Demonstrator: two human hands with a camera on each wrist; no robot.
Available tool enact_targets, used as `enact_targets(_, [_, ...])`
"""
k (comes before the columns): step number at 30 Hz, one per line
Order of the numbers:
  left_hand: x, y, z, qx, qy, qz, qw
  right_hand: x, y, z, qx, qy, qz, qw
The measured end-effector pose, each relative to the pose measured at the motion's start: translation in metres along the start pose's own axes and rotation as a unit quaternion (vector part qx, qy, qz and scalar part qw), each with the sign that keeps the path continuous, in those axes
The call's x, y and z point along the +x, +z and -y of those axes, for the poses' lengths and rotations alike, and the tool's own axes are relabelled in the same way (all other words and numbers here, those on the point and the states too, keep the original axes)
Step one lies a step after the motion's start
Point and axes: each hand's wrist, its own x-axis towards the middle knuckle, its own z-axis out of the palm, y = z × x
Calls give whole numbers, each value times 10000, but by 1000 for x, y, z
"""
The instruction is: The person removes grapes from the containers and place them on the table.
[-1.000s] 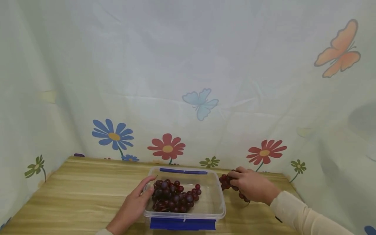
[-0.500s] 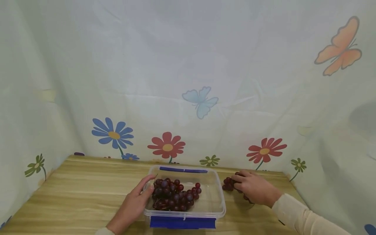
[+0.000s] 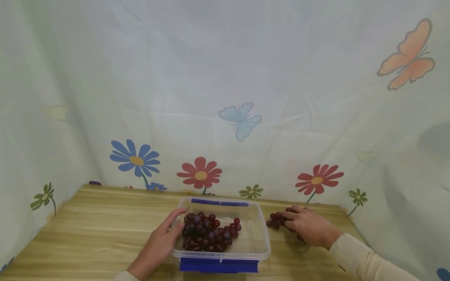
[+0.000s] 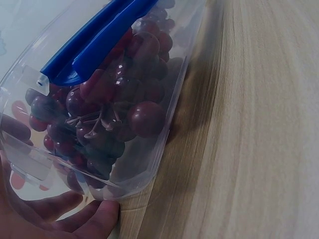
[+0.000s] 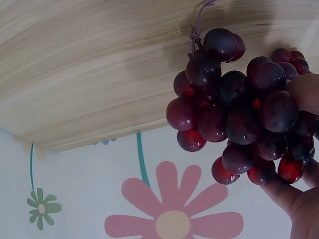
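Meanwhile, at the left, the left hand point(image 3: 159, 244) and the clear container point(image 3: 251, 242) stand just as they did a second ago, while farther along, the right hand point(image 3: 313, 228) has shifted slightly right, taking a bunch of grapes point(image 3: 277, 221) with it; that bunch earlier met the container's right rim in the head view, and now a strip of table point(image 3: 98, 234) shows between them. The left hand holds the container's left side, its thumb and index finger a little apart at the rim and other fingertips against a lower corner. The container sits between the table's left and right edges, with a blue back latch point(image 3: 220, 202) and a blue front latch point(image 3: 218, 266). Inside it, dark red grapes point(image 3: 209, 233) are heaped along the left wall and the middle, with bare floor to their right; whether they form one bunch or several cannot be told. To the right, toward the table's far right corner, the right hand's fingers are curled round the single bunch, its stem trailing toward the person; whether the grapes bear on the table is unclear. Counted up, there are two hands, one container, two latches and one bunch outside it.
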Motion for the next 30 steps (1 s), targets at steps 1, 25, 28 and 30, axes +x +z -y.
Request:
enact_targets(1, [0, 0, 0, 7, -9, 2, 10000, 0, 1, 0, 0, -4, 2, 10000])
enact_targets(25, [0, -1, -1, 85, 69, -29, 9999, -6, 22, 1, 1053, 628, -111, 9924])
enact_targets(28, [1, -1, 0, 71, 63, -26, 10000, -5, 17, 0, 1380, 676, -312, 9876])
enact_targets(30, [1, -1, 0, 25, 74, 4, 10000, -2, 14, 1, 1449, 689, -368, 9864])
